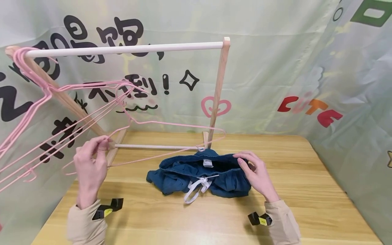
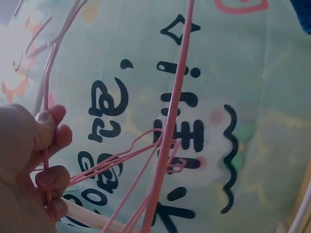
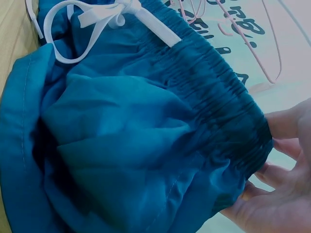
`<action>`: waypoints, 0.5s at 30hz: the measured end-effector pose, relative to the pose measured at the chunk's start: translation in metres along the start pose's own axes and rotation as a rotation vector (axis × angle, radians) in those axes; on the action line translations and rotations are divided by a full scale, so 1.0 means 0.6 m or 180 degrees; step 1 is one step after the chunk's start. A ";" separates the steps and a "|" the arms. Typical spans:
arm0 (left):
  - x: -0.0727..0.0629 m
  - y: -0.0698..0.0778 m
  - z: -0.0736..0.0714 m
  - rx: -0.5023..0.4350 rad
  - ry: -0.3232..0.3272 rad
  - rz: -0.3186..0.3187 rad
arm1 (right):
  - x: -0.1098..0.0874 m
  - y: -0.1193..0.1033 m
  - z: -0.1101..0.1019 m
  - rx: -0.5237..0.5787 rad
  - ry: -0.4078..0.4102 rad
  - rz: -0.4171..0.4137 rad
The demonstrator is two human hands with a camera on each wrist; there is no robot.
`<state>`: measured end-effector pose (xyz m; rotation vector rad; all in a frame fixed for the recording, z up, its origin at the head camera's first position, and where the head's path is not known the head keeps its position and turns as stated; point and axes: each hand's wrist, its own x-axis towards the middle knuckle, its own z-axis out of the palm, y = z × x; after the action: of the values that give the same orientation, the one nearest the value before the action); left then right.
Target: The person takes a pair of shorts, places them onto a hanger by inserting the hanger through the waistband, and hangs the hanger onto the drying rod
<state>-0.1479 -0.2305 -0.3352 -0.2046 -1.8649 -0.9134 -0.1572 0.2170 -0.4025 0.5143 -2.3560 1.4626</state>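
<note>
My left hand (image 1: pixel 92 165) pinches a pink clothes hanger (image 1: pixel 171 123) by one sloping arm. In the left wrist view the thumb and fingers curl round the thin pink hanger arm (image 2: pixel 47 82). The hanger's far end reaches over the back of a pair of blue shorts (image 1: pixel 176 180). My right hand (image 1: pixel 258 173) grips the shorts' elastic waistband at its right end, and the waist gapes upward. A white drawstring (image 1: pixel 202 185) is tied in a bow at the front, and a white label (image 1: pixel 208 163) shows inside. The right wrist view has the fingers at the gathered waistband (image 3: pixel 233 121).
A rack with a white rail (image 1: pixel 128 50) and wooden posts stands at the back left of the wooden table (image 1: pixel 306 190). Several pink hangers (image 1: pixel 39 85) hang at the rail's left end, close to my left hand. A printed cloth (image 1: pixel 260 68) surrounds the table.
</note>
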 end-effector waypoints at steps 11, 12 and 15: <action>-0.020 -0.006 0.031 -0.0218 -0.0178 0.0160 | -0.002 0.002 -0.001 0.0147 0.0178 -0.0108; -0.020 -0.006 0.033 -0.0222 -0.0199 0.0189 | -0.002 0.001 -0.001 0.0155 0.0182 -0.0105; -0.021 -0.006 0.039 -0.0239 -0.0243 0.0270 | -0.002 0.000 -0.002 0.0203 0.0206 -0.0060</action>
<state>-0.1603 -0.2140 -0.3525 -0.3664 -1.8785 -0.9291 -0.1560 0.2181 -0.4024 0.4963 -2.2552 1.5269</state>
